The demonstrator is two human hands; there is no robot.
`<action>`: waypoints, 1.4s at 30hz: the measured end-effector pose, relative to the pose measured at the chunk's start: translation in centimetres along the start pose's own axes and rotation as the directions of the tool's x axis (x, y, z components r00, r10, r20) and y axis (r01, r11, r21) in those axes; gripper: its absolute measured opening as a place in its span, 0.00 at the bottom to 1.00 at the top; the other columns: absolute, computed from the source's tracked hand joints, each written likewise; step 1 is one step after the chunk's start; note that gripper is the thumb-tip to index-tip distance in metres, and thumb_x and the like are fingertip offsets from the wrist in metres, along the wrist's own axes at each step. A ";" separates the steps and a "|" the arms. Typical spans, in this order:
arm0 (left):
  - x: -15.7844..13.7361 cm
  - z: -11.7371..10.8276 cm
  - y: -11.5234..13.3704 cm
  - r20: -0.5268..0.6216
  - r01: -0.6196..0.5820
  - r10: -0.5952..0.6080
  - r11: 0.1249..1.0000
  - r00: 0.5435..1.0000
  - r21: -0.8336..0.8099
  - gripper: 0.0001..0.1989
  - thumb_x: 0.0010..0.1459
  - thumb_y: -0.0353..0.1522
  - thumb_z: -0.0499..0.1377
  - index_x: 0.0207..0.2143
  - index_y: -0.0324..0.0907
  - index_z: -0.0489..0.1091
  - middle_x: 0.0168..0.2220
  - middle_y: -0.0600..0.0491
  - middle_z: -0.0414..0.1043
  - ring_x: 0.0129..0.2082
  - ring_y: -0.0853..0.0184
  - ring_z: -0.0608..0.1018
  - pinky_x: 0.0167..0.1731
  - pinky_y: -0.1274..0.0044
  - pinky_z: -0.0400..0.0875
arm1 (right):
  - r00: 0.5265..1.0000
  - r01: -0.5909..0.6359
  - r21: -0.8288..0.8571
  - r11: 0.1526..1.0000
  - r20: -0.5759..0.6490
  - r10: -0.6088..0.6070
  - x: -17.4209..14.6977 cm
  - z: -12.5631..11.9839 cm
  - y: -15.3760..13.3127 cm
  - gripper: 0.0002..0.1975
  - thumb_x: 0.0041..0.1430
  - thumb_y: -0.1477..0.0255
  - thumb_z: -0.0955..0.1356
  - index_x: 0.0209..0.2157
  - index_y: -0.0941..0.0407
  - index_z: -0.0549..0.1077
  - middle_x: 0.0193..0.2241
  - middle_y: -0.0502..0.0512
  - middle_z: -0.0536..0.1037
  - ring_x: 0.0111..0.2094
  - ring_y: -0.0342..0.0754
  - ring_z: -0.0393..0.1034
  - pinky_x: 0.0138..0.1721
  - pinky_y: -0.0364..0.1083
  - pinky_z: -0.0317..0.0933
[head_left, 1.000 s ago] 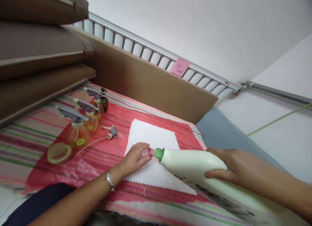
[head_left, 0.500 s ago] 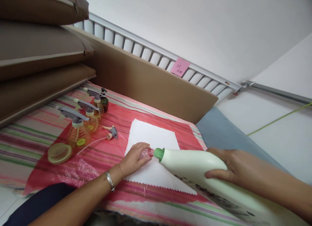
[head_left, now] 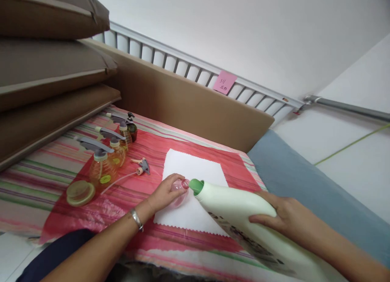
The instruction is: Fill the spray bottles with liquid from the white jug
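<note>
My left hand (head_left: 166, 191) is closed around a clear pinkish bottle (head_left: 179, 197) with an uncapped pink neck, over a white cloth (head_left: 201, 217) with zigzag edges. My right hand (head_left: 274, 217) grips a large pale green jug (head_left: 240, 201), tilted so its green spout (head_left: 196, 186) meets the small bottle's mouth. Whether liquid flows between them, I cannot tell. Left of the cloth lies a loose trigger spray head (head_left: 142, 166) with a thin tube. Beyond it stand several spray bottles (head_left: 102, 168) with grey triggers and yellowish liquid.
A round lidded container (head_left: 80, 192) sits at the left on red plastic film (head_left: 146, 241), which covers a striped cloth. Brown cushions (head_left: 55, 63) are stacked at the left. A brown board (head_left: 183, 107) and a white radiator (head_left: 183, 67) with a pink note (head_left: 224, 82) stand behind.
The small bottle has turned more upright, and its body now shows below my left hand. The jug has shifted slightly left, its spout still at the bottle's mouth. The view has moved a little.
</note>
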State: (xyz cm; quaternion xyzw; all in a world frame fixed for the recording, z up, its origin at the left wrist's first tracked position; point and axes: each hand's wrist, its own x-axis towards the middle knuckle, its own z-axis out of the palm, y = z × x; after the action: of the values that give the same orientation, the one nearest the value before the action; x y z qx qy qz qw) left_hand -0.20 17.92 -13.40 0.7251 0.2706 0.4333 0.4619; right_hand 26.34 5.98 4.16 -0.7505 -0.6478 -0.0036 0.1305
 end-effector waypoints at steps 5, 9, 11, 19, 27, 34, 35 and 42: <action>0.1 -1.0 0.2 0.022 0.059 -0.058 0.997 0.998 -0.042 0.14 0.54 0.36 0.57 0.43 0.42 0.67 0.42 0.50 0.71 0.44 0.63 0.72 0.47 0.71 0.64 | 0.989 -0.103 0.066 0.992 0.109 0.096 -0.7 1.3 2.1 0.15 0.40 0.53 0.69 0.30 0.46 0.76 0.29 0.51 0.81 0.30 0.57 0.74 0.31 0.50 0.65; 0.1 -1.0 0.2 0.031 0.045 -0.044 0.999 0.999 -0.006 0.14 0.54 0.36 0.57 0.44 0.43 0.67 0.43 0.49 0.70 0.46 0.63 0.71 0.49 0.70 0.64 | 0.961 -0.253 0.232 0.939 -0.050 0.272 -0.9 2.6 3.1 0.18 0.40 0.50 0.67 0.24 0.51 0.73 0.12 0.49 0.71 0.16 0.51 0.66 0.21 0.47 0.60; -0.1 -0.8 0.1 0.028 0.037 -0.038 0.999 0.999 0.014 0.16 0.53 0.36 0.58 0.45 0.43 0.67 0.45 0.48 0.70 0.47 0.62 0.71 0.49 0.69 0.63 | 0.927 -0.295 0.362 0.884 -0.114 0.356 -0.6 4.0 2.8 0.19 0.42 0.51 0.66 0.22 0.53 0.71 0.09 0.46 0.66 0.14 0.47 0.61 0.19 0.45 0.56; -0.9 0.2 -1.7 0.004 0.069 -0.070 0.985 0.998 0.159 0.32 0.43 0.32 0.65 0.53 0.45 0.60 0.55 0.46 0.61 0.56 0.58 0.63 0.56 0.64 0.56 | 0.826 -0.210 0.638 0.741 -0.290 0.484 4.4 11.4 -0.8 0.19 0.47 0.53 0.66 0.19 0.53 0.61 0.12 0.44 0.64 0.18 0.45 0.61 0.22 0.43 0.57; -1.2 0.4 -2.3 0.044 0.116 -0.129 0.968 0.991 0.224 0.42 0.36 0.29 0.68 0.55 0.45 0.56 0.56 0.45 0.60 0.56 0.56 0.62 0.57 0.64 0.56 | 0.721 -0.303 0.685 0.663 -0.290 0.629 5.9 16.7 -1.1 0.18 0.47 0.53 0.67 0.21 0.53 0.61 0.17 0.49 0.70 0.22 0.50 0.66 0.26 0.47 0.60; -1.3 0.7 -1.0 -0.019 0.064 -0.061 0.958 0.998 0.279 0.35 0.40 0.28 0.63 0.53 0.43 0.57 0.51 0.46 0.63 0.51 0.59 0.67 0.53 0.66 0.61 | 0.807 -0.299 0.669 0.681 -0.203 0.554 4.6 16.8 -0.2 0.20 0.46 0.53 0.66 0.32 0.56 0.68 0.26 0.56 0.75 0.31 0.57 0.70 0.31 0.51 0.61; -1.2 0.6 -0.7 -0.040 0.066 -0.057 0.957 0.998 0.283 0.34 0.40 0.27 0.62 0.53 0.42 0.57 0.50 0.45 0.64 0.50 0.59 0.67 0.52 0.66 0.61 | 0.819 -0.267 0.680 0.683 -0.213 0.532 4.2 16.2 -0.1 0.23 0.47 0.53 0.65 0.36 0.57 0.68 0.30 0.58 0.76 0.34 0.58 0.70 0.32 0.51 0.62; 0.1 -3.5 1.8 -0.307 0.079 -0.005 0.970 0.952 0.228 0.32 0.42 0.28 0.62 0.52 0.42 0.57 0.50 0.46 0.64 0.51 0.58 0.67 0.54 0.66 0.59 | 0.840 -0.115 0.730 0.673 -0.291 0.458 1.2 12.5 -3.2 0.22 0.48 0.56 0.65 0.40 0.58 0.69 0.40 0.62 0.74 0.41 0.57 0.69 0.44 0.55 0.61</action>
State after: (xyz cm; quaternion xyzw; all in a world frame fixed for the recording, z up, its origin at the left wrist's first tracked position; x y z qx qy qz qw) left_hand -3.21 18.80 -11.07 0.6936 0.4039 0.4943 0.3338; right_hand 21.35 10.08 -7.05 -0.7199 -0.4227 0.0836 0.5442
